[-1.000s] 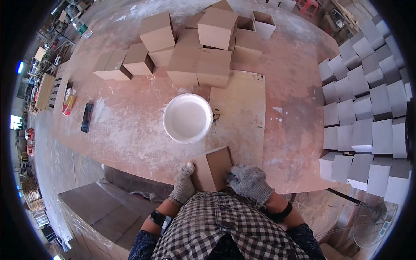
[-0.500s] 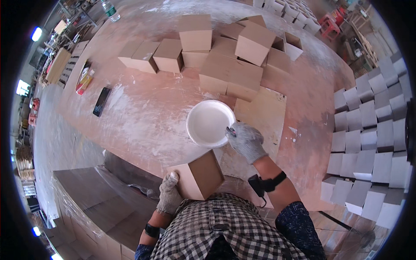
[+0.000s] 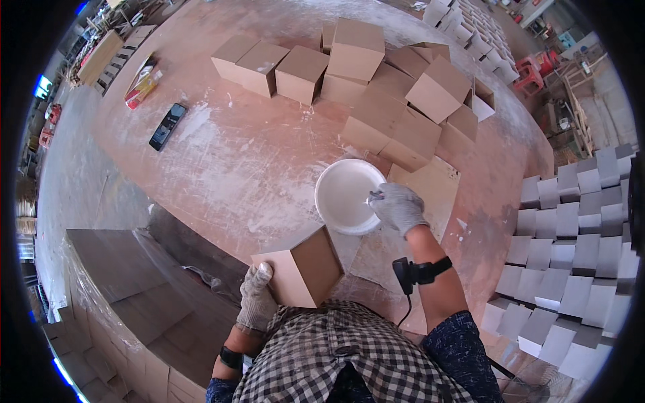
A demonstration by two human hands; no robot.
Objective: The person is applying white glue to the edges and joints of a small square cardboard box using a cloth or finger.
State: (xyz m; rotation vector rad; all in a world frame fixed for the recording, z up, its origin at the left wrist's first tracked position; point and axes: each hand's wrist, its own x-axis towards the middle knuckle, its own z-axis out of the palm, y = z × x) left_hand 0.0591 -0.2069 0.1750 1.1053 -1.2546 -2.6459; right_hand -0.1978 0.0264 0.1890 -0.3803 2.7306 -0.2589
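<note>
My left hand [image 3: 257, 295], in a pale knitted glove, grips a brown cardboard box [image 3: 285, 277] by its left side, close to my checked apron [image 3: 349, 349]. The box is tilted, with an edge towards the bowl. A round white bowl [image 3: 339, 176] stands on the table ahead of it, with whitish stuff inside. At the bowl's right rim is my gloved right hand [image 3: 401, 208], closed around a small, thin thing whose kind is hidden by the fingers.
Several brown boxes [image 3: 356, 54] stand piled at the table's far side. A phone [image 3: 168, 126] lies at the left, near a red and yellow packet [image 3: 141, 91]. Plastic-wrapped boxes [image 3: 127, 269] stand at lower left. Rows of grey-white boxes [image 3: 574, 248] fill the right.
The view has shifted, so the bowl and piled boxes sit farther right in the picture. My right hand stays at the bowl's right rim. My left hand still holds the box.
</note>
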